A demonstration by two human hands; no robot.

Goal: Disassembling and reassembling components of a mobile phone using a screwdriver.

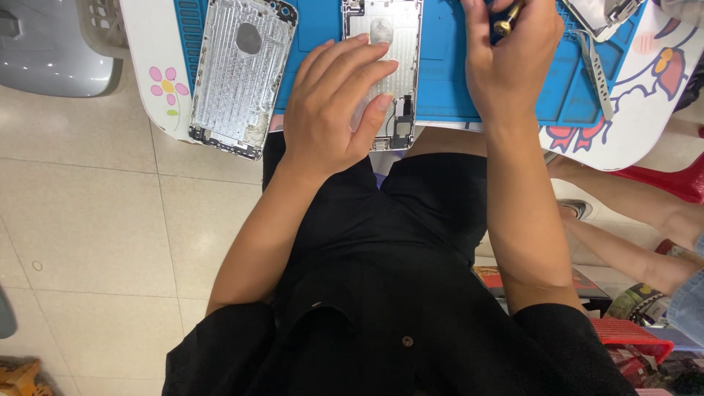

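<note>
1. The left hand [334, 110] is laid flat, fingers spread a little, pressed down on a silver phone housing [383, 33] so only its far part and its near end are seen.
2. That housing is set on a blue work mat [440, 73], at the near edge of a small white bench [147, 66] with a pink flower painted on it.
3. The right hand [510, 62] is curled shut around a small brass-tipped tool [507, 20], pinched between thumb and fingers just right of the housing. Most of the tool is hidden, so what kind it is can't be told.
4. A second silver phone housing [238, 73], inner side up, is left lying to the left, half on the mat and half on the bench, hanging a bit over the near edge.
5. A grey metal strip [598, 73] is seen on the right part of the mat, well apart from both hands.
6. Black clothing [381, 293] is worn by the person, and a pale tiled floor [95, 242] is seen underneath.
</note>
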